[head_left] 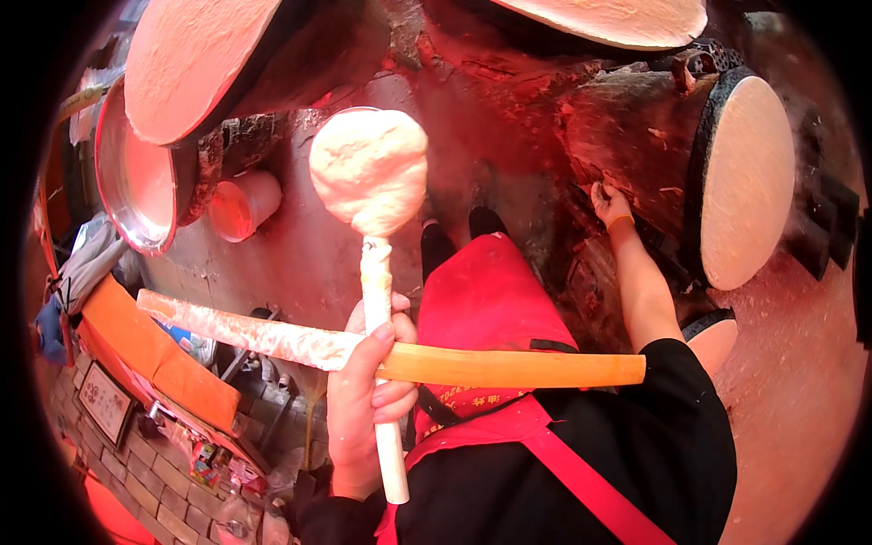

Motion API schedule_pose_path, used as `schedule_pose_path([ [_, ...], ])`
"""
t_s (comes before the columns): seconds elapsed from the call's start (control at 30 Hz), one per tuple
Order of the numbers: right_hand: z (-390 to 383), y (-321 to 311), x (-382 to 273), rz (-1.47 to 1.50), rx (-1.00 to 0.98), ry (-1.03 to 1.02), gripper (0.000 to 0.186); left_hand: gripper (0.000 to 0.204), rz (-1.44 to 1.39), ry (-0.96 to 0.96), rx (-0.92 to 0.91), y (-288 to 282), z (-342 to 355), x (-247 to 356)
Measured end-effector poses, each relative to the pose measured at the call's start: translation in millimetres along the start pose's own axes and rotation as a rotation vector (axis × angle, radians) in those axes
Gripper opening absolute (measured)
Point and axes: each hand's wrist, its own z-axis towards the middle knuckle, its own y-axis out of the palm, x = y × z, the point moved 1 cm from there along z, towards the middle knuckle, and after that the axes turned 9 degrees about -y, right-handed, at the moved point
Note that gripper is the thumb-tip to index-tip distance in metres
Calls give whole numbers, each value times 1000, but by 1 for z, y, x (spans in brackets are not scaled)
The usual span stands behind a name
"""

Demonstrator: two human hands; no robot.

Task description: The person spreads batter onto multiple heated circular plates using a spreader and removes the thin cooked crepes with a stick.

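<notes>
My left hand, in the middle, is closed around two crossed tools. One is a ladle with a pale straight handle, its round head heaped with thick pale batter. The other is a flat bamboo strip lying across the handle, its left half smeared with the same batter. Over to the right, my right hand reaches down beside a dark, rough, barrel-like body. Its fingers are curled, and whether they grip anything is too small to tell. A large pale round face with a black rim ends that body.
More pale round surfaces with dark sides stand at the top left and top. A shiny basin and a small bucket are at the left. Below them are an orange panel and a framed sheet. Haze hangs over the floor.
</notes>
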Motion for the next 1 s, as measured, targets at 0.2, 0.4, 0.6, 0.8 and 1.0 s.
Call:
schedule_pose_path([
  [0.2, 10, -2, -7, -50, -24, 18, 22, 28, 14, -63, -12, -11, -6, 5],
  [0.4, -19, 11, -4, -290, -2, -14, 20, 28, 93, -62, -59, -26, -8, 12],
  [0.6, -201, 71, 75, -932, -614, 36, 24, 24, 96, -41, -117, -52, -3, 13],
  [0.8, -544, 187, 123, -2231, -1767, -319, 66, 17, 122, 58, -102, -59, 12, 17],
  [1.0, -532, 178, 161, -1448, -1513, -1236, 52, 25, 94, 9, -418, -52, 3, 48],
])
